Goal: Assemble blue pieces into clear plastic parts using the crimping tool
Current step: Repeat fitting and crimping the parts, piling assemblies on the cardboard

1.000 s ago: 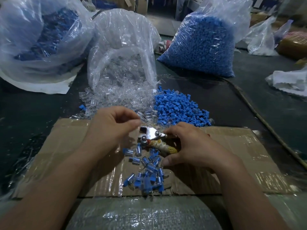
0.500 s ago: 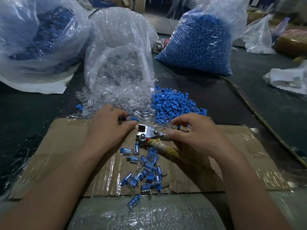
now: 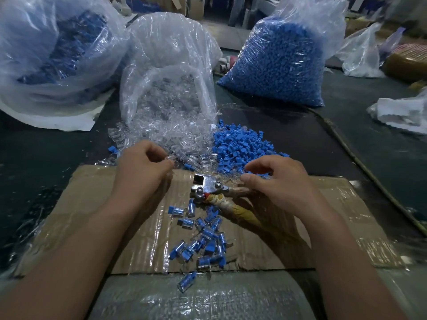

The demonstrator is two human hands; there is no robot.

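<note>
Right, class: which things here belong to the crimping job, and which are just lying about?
Job: crimping tool; loose clear parts; loose blue pieces; finished pieces; cardboard; bag of clear parts; bag of blue pieces; left hand, pinching a clear part.
Lying about: crumpled white wrapping; brown package; limp plastic bag.

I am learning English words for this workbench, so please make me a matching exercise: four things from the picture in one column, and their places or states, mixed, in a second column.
1. crimping tool
2. loose blue pieces
3. assembled pieces
4. bag of clear parts

A. scattered mostly on the near half of the cardboard
B. open, spilling onto the dark table
C. lying at the cardboard's far edge
D. heaped just beyond the cardboard

Pairs: 1-C, 2-D, 3-A, 4-B.
</note>
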